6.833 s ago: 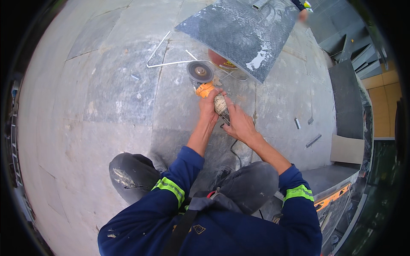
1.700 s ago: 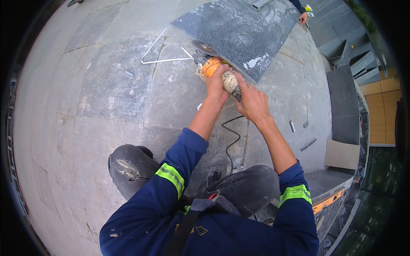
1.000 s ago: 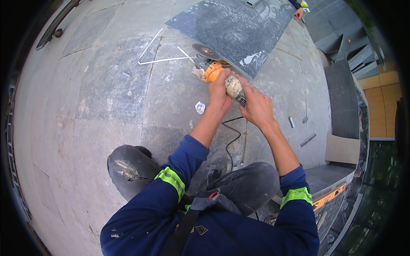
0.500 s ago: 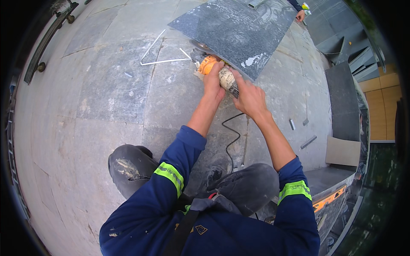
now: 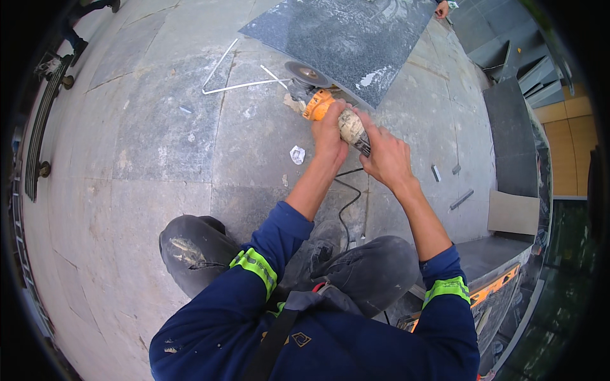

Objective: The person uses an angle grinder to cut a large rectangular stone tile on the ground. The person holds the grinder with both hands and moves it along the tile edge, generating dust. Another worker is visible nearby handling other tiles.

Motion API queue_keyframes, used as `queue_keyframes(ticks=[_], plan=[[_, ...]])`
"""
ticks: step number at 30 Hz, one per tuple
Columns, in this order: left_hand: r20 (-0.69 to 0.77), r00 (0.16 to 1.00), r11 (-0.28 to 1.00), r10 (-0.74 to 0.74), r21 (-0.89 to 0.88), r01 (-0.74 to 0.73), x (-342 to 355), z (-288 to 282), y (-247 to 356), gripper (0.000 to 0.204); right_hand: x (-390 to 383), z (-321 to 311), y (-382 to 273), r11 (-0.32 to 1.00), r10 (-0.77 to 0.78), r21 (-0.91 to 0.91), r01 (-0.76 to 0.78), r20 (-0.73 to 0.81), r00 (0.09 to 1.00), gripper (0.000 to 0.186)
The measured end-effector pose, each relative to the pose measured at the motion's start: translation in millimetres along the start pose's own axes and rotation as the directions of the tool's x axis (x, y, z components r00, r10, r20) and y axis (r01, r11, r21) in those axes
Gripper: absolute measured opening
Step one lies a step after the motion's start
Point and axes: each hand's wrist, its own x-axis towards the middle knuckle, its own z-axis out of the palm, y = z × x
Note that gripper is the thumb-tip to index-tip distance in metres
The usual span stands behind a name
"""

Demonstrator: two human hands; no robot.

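Note:
My left hand [image 5: 328, 134] grips an angle grinder [image 5: 318, 103] around its orange front housing, and my right hand [image 5: 387, 154] is wrapped around its dust-caked rear body [image 5: 352, 130]. The cutting disc [image 5: 307, 74] lies at the lower edge of a large dark speckled slab [image 5: 330, 32], partly hidden; I cannot tell whether they touch. Thin white strips [image 5: 243, 90] lie on the paved ground left of the disc. A black cord [image 5: 346, 206] runs from below my hands toward my knees. A crumpled white scrap [image 5: 297, 154] lies left of my wrist.
A wheeled dark rail [image 5: 39, 146] is at the left, with another person's legs [image 5: 73, 32] beyond. Another person's hand [image 5: 441, 9] is at the slab's top right corner. Dark panels [image 5: 508, 140], a beige board [image 5: 513, 213] and stacked offcuts [image 5: 537, 86] line the right side.
Since the earliest frame the grinder has moved up and right to the slab's edge. In the last second the wheeled rail has moved down along the left, and legs have appeared behind it.

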Motion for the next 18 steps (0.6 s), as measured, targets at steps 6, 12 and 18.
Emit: queue_keyframes(ticks=[6, 12, 18], plan=[[-0.020, 0.999, 0.998, 0.034, -0.043, -0.035, 13, 1, 7, 0.020, 14, 2, -7, 1.000, -0.015, 0.016, 0.015, -0.008, 1.000, 0.106], [0.029, 0.999, 0.999, 0.037, 0.002, -0.038, 39, -9, 19, 0.027, 33, 4, -17, 1.000, 0.004, 0.020, -0.005, 0.016, 1.000, 0.103], [0.036, 0.999, 1.000, 0.026, 0.013, -0.026, 58, -17, 30, 0.024, 47, 11, -21, 0.999, -0.024, 0.041, 0.024, -0.004, 1.000, 0.104]])
